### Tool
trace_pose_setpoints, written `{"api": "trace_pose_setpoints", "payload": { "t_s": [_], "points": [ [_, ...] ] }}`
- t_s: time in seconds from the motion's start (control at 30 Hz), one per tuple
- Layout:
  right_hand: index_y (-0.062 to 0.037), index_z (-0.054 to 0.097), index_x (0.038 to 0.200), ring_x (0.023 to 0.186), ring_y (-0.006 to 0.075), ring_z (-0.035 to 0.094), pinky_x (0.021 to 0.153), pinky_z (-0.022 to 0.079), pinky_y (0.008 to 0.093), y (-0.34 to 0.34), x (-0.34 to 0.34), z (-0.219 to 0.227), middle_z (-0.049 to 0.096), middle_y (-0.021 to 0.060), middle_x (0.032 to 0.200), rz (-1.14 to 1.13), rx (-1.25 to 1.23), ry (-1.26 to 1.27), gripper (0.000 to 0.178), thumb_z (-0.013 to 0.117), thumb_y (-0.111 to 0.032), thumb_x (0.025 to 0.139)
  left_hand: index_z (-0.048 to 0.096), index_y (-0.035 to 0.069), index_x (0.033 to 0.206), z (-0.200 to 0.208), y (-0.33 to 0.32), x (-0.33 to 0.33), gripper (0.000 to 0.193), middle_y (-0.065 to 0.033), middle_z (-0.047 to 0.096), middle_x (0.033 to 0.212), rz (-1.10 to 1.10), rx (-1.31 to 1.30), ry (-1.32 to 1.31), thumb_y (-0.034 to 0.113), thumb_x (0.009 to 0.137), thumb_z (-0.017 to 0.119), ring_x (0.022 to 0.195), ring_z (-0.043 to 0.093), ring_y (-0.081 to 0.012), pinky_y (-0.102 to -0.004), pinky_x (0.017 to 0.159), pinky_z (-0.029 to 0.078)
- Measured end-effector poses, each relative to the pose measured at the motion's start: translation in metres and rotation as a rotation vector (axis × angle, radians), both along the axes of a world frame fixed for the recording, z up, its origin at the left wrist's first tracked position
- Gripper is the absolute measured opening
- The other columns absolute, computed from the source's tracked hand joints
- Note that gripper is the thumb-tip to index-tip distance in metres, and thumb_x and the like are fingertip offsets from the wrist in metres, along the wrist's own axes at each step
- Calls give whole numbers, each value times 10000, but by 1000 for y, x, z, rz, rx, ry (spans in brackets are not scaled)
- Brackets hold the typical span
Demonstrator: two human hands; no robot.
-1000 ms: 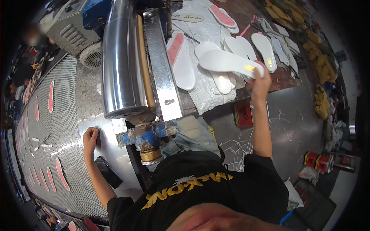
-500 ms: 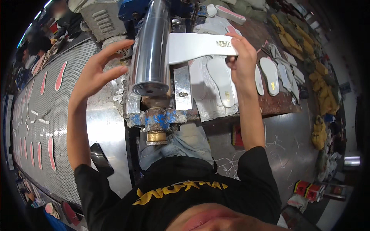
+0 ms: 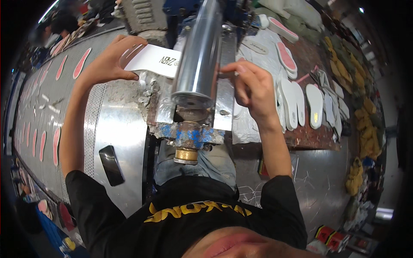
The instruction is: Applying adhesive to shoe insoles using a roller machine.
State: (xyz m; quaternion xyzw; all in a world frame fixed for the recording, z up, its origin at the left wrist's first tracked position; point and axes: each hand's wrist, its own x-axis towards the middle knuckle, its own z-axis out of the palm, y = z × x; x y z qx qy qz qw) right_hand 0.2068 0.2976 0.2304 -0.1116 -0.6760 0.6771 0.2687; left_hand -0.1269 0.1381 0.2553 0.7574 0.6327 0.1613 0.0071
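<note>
A white insole with gold lettering sticks out from the left side of the shiny metal roller; its far end runs in under the roller. My left hand grips the insole's outer end between thumb and fingers. On the roller's other side is my right hand, its index finger stretched toward the metal and the other fingers bent, with nothing visible in it. Whether that fingertip touches the roller I cannot tell. Below the roller sit a blue-stained bracket and a brass fitting.
To the left runs a mesh conveyor carrying pink insoles. A black phone lies on the metal plate beside it. White insoles lie on the brown table at right. Yellow sacks line the far right.
The white insole has gone from the roller's right side to its left. My left hand has closed on it, and my right hand has let go. The view has shifted slightly.
</note>
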Motion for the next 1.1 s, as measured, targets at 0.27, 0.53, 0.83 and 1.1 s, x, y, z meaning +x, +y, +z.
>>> {"api": "trace_pose_setpoints", "payload": {
  "t_s": [0.27, 0.53, 0.83, 1.1],
  "points": [
    [-21, 571, 988, 368, 43, 262, 346, 194, 206, -2, 57, -71, 332, -43, 483, -257, -259, 16, 226, 472, -222, 958, 429, 81, 1304, -151, -119, 10, 582, -18, 547, 1120, 395, 17, -1646, 266, 819, 693, 1041, 530, -133, -293, 869, 453],
    [-35, 578, 965, 391, 21, 278, 348, 227, 190, 8, 81, -102, 377, -58, 523, -344, -272, -49, 213, 483, -226, 956, 487, -16, 1160, -243, -229, -15, 289, -165, 565, 1189, 585, 924, -2392, 96, 902, 553, 1124, 541, -287, -434, 1003, 426],
    [-2, 578, 911, 429, 39, 300, 400, 211, 205, 13, 65, -73, 365, -38, 510, -516, -39, 1, 208, 486, -182, 960, 411, -85, 1213, -250, -357, -30, 406, -279, 514, 1205, 1172, 1057, -2195, 156, 914, 543, 1118, 549, -372, -393, 967, 488],
    [7, 607, 1084, 832, 68, 570, 724, 450, 209, 75, -22, 81, 647, 34, 939, -609, 919, 200, 225, 579, -116, 898, 609, 36, 909, -207, -238, -30, 129, -25, 617, 785, 991, 338, -1527, 157, 877, 576, 678, 585, -121, -236, 598, 477]
  ]
}}
